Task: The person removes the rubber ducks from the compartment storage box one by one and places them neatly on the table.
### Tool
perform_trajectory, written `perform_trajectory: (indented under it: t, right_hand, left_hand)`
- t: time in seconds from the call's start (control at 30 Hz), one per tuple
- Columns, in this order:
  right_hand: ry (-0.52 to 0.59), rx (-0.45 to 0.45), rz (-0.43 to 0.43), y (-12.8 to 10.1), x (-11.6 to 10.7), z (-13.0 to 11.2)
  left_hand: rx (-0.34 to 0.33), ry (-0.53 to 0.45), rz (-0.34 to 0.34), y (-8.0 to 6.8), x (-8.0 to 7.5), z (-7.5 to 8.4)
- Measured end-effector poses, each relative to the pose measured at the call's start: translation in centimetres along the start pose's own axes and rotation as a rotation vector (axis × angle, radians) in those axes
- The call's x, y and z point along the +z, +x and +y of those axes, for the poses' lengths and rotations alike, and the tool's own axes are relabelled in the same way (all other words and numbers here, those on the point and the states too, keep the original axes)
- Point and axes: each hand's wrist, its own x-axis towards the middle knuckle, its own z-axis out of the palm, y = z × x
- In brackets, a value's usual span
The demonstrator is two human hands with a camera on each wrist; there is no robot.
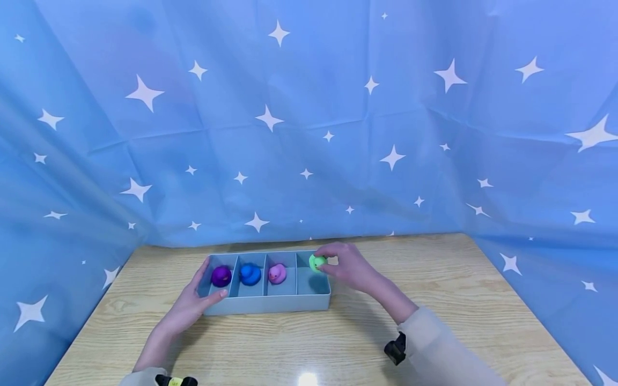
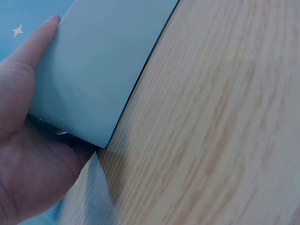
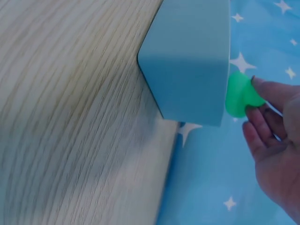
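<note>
A light blue tray (image 1: 270,305) with four side-by-side compartments sits on the wooden table. My left hand (image 1: 185,306) grips its left end, thumb at the front wall and fingers along the left side. In the left wrist view that hand (image 2: 28,154) lies around the tray's corner (image 2: 98,70). Between thumb and fingertips, my right hand (image 1: 351,266) pinches a green rubber duck (image 1: 316,262) at the rightmost compartment. The right wrist view shows this duck (image 3: 237,96) at rim level. From left, the other compartments hold a purple duck (image 1: 221,276), a blue duck (image 1: 250,274) and a pink duck (image 1: 277,274).
The wooden table (image 1: 425,268) extends on both sides of the tray and in front of it. A blue cloth with white stars (image 1: 309,150) hangs behind the table and along its left and right sides. Dark bands (image 1: 396,348) circle both wrists.
</note>
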Motion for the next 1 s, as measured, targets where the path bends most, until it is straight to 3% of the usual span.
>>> perform_trajectory:
  t: [0.6, 1.0]
  right_hand:
    - [0.013, -0.040, 0.117, -1.8, -1.2, 1.5]
    - [0.001, 0.016, 0.151, -3.0, -1.5, 3.8]
  left_hand:
    - [0.014, -0.001, 0.002, 0.1, 0.2, -0.1]
    - [0.024, 0.011, 0.003, 0.0, 0.1, -0.1]
